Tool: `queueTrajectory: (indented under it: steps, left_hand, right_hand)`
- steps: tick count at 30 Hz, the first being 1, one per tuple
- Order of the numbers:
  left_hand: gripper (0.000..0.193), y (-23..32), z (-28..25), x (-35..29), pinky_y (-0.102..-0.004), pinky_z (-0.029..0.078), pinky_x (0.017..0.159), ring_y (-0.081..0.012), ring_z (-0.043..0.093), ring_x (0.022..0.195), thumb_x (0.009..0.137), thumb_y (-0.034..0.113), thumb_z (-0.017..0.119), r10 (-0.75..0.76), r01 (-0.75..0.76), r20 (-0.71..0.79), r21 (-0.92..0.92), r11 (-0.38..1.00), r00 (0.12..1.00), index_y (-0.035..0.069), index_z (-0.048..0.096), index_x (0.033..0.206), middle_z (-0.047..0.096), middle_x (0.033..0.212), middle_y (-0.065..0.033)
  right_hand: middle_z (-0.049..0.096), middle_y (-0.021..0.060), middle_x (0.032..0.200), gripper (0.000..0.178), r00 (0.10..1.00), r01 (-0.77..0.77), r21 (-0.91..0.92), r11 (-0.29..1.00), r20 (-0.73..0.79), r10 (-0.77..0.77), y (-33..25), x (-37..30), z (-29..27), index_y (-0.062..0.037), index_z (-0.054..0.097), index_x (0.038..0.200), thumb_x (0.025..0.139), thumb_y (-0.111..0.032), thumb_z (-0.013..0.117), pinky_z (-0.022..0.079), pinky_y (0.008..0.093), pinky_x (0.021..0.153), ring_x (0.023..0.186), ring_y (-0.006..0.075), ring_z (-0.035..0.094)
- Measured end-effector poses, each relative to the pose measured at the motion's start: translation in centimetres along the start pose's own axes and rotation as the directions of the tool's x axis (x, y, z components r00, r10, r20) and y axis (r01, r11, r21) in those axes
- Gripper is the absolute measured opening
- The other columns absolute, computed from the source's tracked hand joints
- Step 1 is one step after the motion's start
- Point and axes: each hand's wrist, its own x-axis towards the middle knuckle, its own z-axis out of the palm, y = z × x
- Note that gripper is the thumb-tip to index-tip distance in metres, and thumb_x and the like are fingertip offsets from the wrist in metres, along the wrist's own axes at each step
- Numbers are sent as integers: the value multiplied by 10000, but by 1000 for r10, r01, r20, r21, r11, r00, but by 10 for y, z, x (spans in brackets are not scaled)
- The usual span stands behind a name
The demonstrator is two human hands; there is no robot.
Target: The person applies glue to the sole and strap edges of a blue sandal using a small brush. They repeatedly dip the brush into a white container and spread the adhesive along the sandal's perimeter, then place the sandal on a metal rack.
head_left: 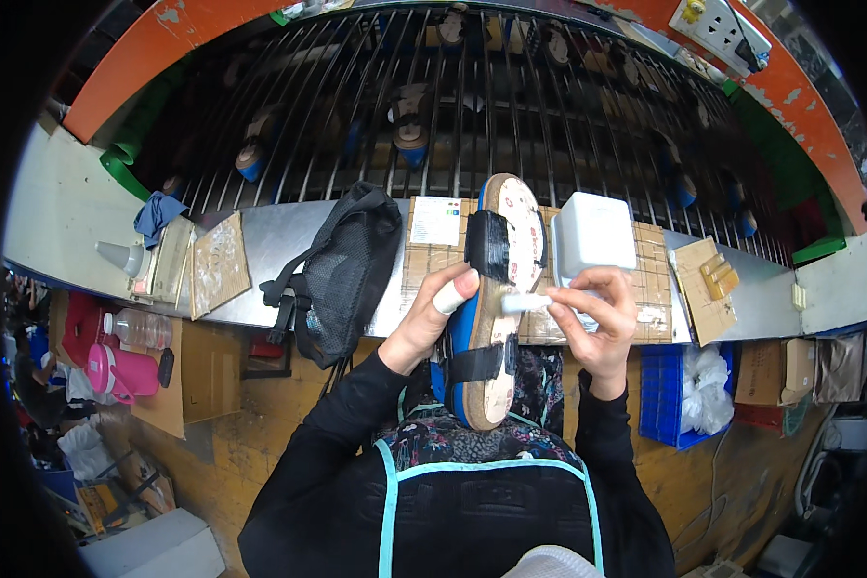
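Observation:
My left hand (420, 326), a white wrap around its thumb, grips a sandal (496, 390) by its side. Tan sole underside faces up, and black straps wrap over it. A blue last (462, 332) shows along the sandal's left edge. Pinched in my right hand (602, 323) is a small white brush (524, 302), its tip against the middle of the sole and slightly blurred. A white square plastic tub (595, 231) stands just beyond my right hand on a cardboard sheet (653, 289). Whatever the tub contains cannot be seen.
Beyond the bench, several lasted shoes lie on a metal roller conveyor (356, 125). A black mesh bag (347, 279) and a printed card (435, 222) lie left of the sandal. Cardboard pieces (220, 265) flank the work area. Below right is a blue crate (660, 395).

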Motion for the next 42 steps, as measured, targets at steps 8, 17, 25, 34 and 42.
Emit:
queueTrajectory:
  steps: [8,17,25,34,42]
  left_hand:
    - [752,-5,11,-4,-349,554,864,-206,650,1005,887,576,562,28,-27,1,-175,984,1000,7,423,1360,601,1206,-153]
    - [697,-6,13,-16,-331,500,930,-196,622,1049,925,582,479,101,-108,-213,-22,994,972,-3,484,1304,612,1183,-133]
    - [538,-9,13,-25,-232,453,829,-105,571,942,922,425,583,131,-128,-203,30,991,970,-38,543,1195,609,1071,-72]
    - [467,-6,6,-24,-225,446,776,-84,551,884,916,399,592,142,-122,-213,104,987,967,-31,571,1095,605,976,-45]
    - [495,2,5,-15,-227,460,789,-94,574,900,913,398,589,182,-166,-198,95,982,963,-40,570,1142,621,1012,-63]
  right_hand:
    - [558,30,872,144,937,-284,211,935,-144,317,-4,-10,15,-25,741,955,812,-24,720,400,209,560,701,85,509]
    - [549,36,875,143,893,-424,401,812,32,450,-31,-45,23,-20,740,951,810,-38,725,398,194,566,706,75,514]
    - [550,29,895,175,915,-366,198,909,-99,390,-32,-34,35,-57,748,966,791,-63,752,384,234,643,662,80,518]
    - [577,32,897,223,957,-151,-95,984,-264,121,-25,-28,42,-100,757,959,738,-81,779,323,273,773,752,137,542]
    - [595,30,865,199,961,-263,97,960,-68,270,-20,-38,31,-101,760,922,727,-67,781,376,279,730,759,161,507]
